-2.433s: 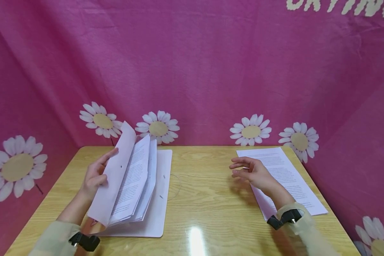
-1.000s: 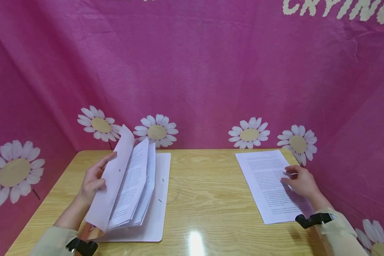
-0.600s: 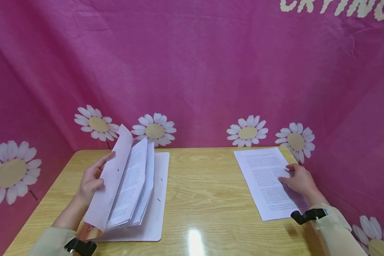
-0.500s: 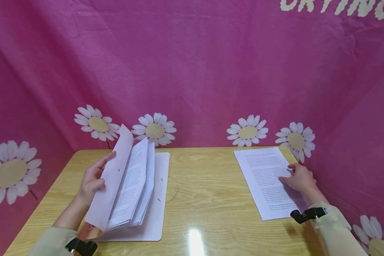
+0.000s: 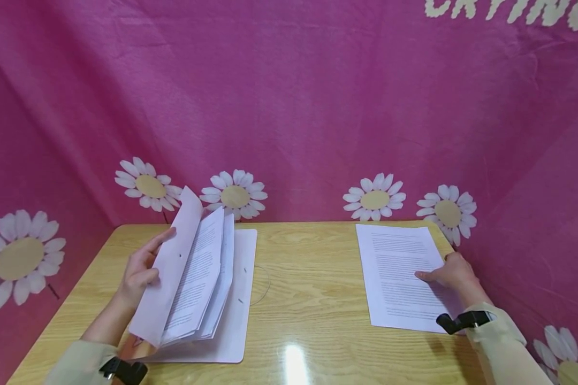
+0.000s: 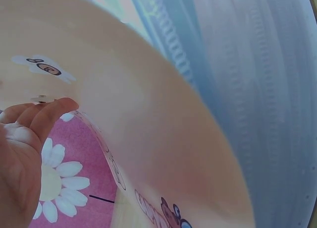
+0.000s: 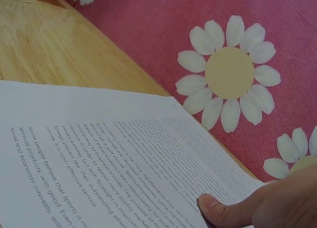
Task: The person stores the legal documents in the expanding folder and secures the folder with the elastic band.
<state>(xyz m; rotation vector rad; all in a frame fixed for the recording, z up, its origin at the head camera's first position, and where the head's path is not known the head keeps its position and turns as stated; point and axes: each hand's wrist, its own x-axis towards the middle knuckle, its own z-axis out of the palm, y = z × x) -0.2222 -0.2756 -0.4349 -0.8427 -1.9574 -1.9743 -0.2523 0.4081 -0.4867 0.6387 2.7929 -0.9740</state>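
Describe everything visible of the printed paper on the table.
The printed paper is white, thin and rectangular, with dense dark English text in paragraphs and blank margins. It lies roughly flat on the right part of the wooden table, long sides running away from the person, far edge close to the table's far edge. The right grip holds its right side: the thumb is on the print, the other fingers mostly hidden. Whether it is one sheet or several cannot be told.
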